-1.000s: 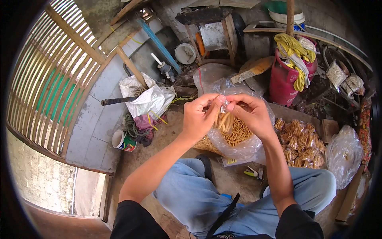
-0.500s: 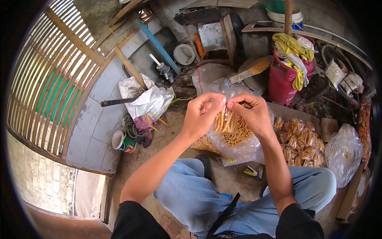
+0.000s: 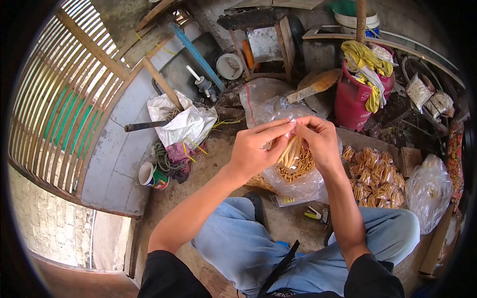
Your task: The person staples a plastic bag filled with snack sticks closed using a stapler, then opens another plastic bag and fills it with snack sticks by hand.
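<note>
Head view: both hands meet over the sticks, in front of the person's knees.
Packet: the clear packet [image 3: 293,150] of sticks is between the two hands, its neck at their fingertips; the left hand covers part of it.
Left hand: thumb and fingers of the left hand [image 3: 252,151] are pinched together at the neck.
Right hand: the right hand [image 3: 320,145] is pinched there too, fingertips just beside the left's.
Long axis: from the neck the packet hangs toward the person, leaning slightly left; neither hand is clearly nearer.
Big bag: the open big bag [image 3: 293,189], with loose sticks [image 3: 304,165] in it, lies beneath the hands.
Filled packets: a heap of filled packets [image 3: 377,180] lies right of the right forearm.
Green tool: the green tool [image 3: 313,214] rests on the floor [image 3: 293,221], nearer the right forearm than the left.
</note>
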{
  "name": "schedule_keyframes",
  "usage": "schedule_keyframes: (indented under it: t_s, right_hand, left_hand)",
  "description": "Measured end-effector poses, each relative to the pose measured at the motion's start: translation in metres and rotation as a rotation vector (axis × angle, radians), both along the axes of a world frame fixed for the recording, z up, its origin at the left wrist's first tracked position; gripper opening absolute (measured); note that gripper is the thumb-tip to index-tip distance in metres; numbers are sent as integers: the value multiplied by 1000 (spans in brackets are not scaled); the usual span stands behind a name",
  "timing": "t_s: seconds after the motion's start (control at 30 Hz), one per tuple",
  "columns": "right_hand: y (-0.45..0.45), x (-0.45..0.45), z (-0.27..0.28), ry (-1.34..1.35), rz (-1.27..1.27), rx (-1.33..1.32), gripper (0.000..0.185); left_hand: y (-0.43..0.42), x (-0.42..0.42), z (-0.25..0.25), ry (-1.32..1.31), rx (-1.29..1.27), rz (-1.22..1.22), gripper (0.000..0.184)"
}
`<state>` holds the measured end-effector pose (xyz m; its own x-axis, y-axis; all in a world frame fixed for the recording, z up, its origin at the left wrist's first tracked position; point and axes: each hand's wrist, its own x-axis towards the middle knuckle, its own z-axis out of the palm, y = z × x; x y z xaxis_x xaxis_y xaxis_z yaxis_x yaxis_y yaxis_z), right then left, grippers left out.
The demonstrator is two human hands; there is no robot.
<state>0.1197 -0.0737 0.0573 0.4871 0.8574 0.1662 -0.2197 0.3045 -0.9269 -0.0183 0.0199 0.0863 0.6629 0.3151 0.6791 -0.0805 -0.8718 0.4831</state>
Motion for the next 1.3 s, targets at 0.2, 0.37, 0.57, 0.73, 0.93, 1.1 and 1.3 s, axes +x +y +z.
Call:
schedule_keyframes:
  t_s: [0.2, 0.37, 0.57, 0.73, 0.93, 1.1, 1.3]
  right_hand:
    - [1, 8, -4, -54, 56, -20, 16]
    - [0, 14, -2, 121, 192, 88, 21]
    - [-5, 12, 5, -131, 123, 40, 21]
    - [-5, 13, 2, -184, 103, 25, 18]
    - [-5, 6, 6, -279, 51, 6, 14]
    - [-6, 0, 10, -293, 10, -49, 11]
    - [-7, 6, 17, -335, 39, -35, 15]
  left_hand:
    - [-3, -1, 4, 72, 218, 37, 26]
    - [-6, -2, 4, 126, 239, 85, 31]
    - [-9, -6, 10, 160, 55, 52, 28]
    - [-3, -7, 7, 94, -229, -71, 22]
    - [7, -8, 6, 228, -811, -128, 11]
    - [10, -7, -1, 144, -970, -153, 6]
    - [12, -6, 4, 93, -1273, -215, 10]
